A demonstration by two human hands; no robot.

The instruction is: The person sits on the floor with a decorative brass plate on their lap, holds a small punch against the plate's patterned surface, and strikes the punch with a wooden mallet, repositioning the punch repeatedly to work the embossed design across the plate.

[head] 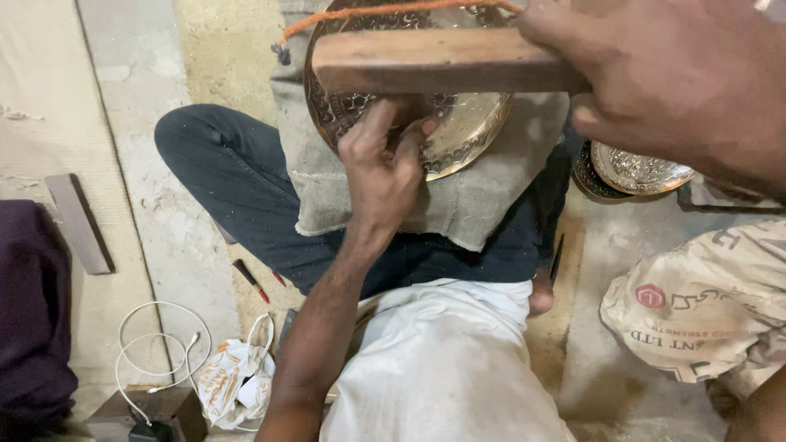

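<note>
We sit on the floor [164, 205] with a round engraved brass plate [467, 123] resting on a coarse cloth [483, 196] over our lap, its far rim running out of the top of the view. Our left hand [385, 168] is closed in a pinching grip against the plate's lower left part; we judge it holds a small punch or chisel, but the tool itself is hidden under the fingers, so we cannot tell its shape. Our right hand [655, 78] is wrapped shut around a wooden block [438, 61], held just above the plate.

The block's long axis runs left to right across the view, nearly level, its free end pointing left over the plate's left rim. The plate lies roughly face up, tilted slightly toward us.

The chief risk, as we judge it, is the block coming down on the left thumb or knuckles, which sit directly beneath it. A glancing strike could also skid the hidden tool across the pattern. The plate rests only on cloth, so it could slide off the lap toward the second plate [643, 170] at our right.
</note>
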